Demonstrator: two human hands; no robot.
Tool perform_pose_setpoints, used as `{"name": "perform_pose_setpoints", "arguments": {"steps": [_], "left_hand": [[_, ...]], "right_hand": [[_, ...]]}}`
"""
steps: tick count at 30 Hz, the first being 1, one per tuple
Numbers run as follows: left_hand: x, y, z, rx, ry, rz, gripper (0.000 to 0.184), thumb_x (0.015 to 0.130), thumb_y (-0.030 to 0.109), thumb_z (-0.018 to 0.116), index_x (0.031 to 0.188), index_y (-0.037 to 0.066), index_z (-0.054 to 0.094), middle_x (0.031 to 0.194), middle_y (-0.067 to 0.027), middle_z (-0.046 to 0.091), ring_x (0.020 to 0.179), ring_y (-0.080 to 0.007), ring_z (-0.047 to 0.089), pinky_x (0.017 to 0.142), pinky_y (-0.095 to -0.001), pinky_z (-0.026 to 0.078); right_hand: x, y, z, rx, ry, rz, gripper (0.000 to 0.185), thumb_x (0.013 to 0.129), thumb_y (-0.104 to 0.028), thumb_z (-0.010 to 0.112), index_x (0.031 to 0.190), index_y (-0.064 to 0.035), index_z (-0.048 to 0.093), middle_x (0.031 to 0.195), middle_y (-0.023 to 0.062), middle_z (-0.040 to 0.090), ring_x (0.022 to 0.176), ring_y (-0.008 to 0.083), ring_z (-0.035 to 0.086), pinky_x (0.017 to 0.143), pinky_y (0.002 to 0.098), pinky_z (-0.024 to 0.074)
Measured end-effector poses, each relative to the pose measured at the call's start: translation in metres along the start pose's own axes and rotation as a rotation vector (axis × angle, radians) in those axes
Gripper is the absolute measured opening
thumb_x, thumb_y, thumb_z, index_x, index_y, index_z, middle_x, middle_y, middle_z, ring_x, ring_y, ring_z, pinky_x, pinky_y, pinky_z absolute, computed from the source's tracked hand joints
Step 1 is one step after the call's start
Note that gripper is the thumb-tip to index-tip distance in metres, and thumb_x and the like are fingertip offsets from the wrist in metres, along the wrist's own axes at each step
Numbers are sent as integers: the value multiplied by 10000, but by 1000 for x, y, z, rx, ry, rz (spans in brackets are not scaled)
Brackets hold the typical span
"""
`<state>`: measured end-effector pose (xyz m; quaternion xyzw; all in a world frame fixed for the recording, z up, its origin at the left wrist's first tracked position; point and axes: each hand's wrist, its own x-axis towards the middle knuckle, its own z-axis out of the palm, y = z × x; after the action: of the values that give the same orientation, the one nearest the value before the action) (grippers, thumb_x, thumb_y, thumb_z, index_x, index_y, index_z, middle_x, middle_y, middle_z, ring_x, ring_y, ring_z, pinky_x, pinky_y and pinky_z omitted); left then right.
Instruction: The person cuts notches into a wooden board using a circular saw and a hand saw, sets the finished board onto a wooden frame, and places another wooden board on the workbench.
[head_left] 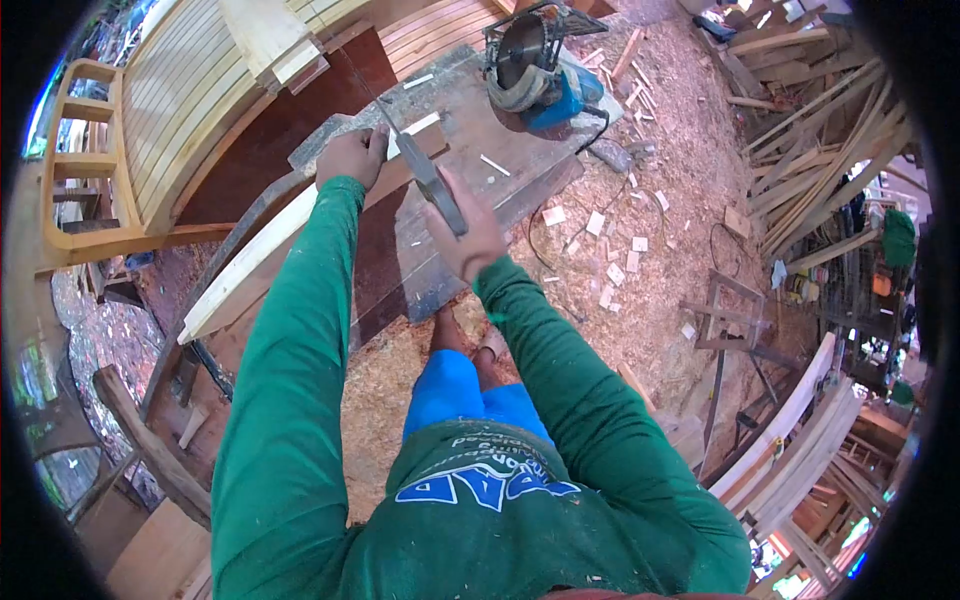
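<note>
1. Okay, the board (252,262) slants from left of centre up toward the top middle, its lower-left end sticking out well past the bench (530,172). That overhang could make it tip or twist if pressure eases.
2. Left hand (350,158), upper middle, is curled over the board; can't tell if it's gripping or just pressing. It's right near the blade, so a skip could nick the thumb.
3. Saw (432,185) sits just right of that, thin blade almost edge-on. Bend it sideways and it'd probably bind.
4. Right hand (475,225) is wrapped around its handle, near the left but apart.
5. Circular saw (565,95), upper middle-right, blade exposed: risky if bumped while live.
6. Scraps (595,222) right of centre could roll underfoot.
</note>
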<state>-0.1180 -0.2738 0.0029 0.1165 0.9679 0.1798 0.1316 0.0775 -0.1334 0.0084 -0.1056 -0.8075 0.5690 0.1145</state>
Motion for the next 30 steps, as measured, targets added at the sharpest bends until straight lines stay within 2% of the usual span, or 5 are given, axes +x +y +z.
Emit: {"name": "perform_pose_setpoints", "arguments": {"steps": [7,14,16,23,30], "left_hand": [[-2,-9,-14,120,-154,211,553,852,493,643,1221,84,685,1093,-246,739,1043,-443,704,923,-525,556],[3,8,-16,287,-241,130,655,798,373,835,1321,76,575,1198,-223,722,1131,-424,688,979,-516,550],[2,6,-17,295,-256,97,653,801,383,834,1320,81,579,1207,-218,722,1141,-416,687,979,-514,550],[7,9,-23,261,-272,92,646,782,390,847,1308,104,606,1210,-204,723,1149,-400,684,988,-511,542],[-1,11,-22,266,-242,107,623,782,378,846,1295,114,611,1162,-205,735,1109,-407,698,955,-511,557]], "right_hand": [[-7,34,15,72,77,-127,642,978,-274,685,1536,-80,433,1215,265,686,1119,382,708,963,423,535],[13,-46,-21,-24,-100,158,568,980,-226,692,1484,-63,485,1156,267,706,1106,405,711,892,471,557],[-46,-47,-35,3,-39,44,568,971,-221,704,1472,-58,492,1156,257,709,1088,404,718,869,471,568],[-236,-129,-155,-193,-173,409,672,909,-167,728,1495,13,454,1190,230,722,1067,363,745,897,434,582],[-99,-77,-75,-92,-83,157,595,961,-179,692,1507,-93,473,1135,234,728,1049,377,741,857,438,584]]}}
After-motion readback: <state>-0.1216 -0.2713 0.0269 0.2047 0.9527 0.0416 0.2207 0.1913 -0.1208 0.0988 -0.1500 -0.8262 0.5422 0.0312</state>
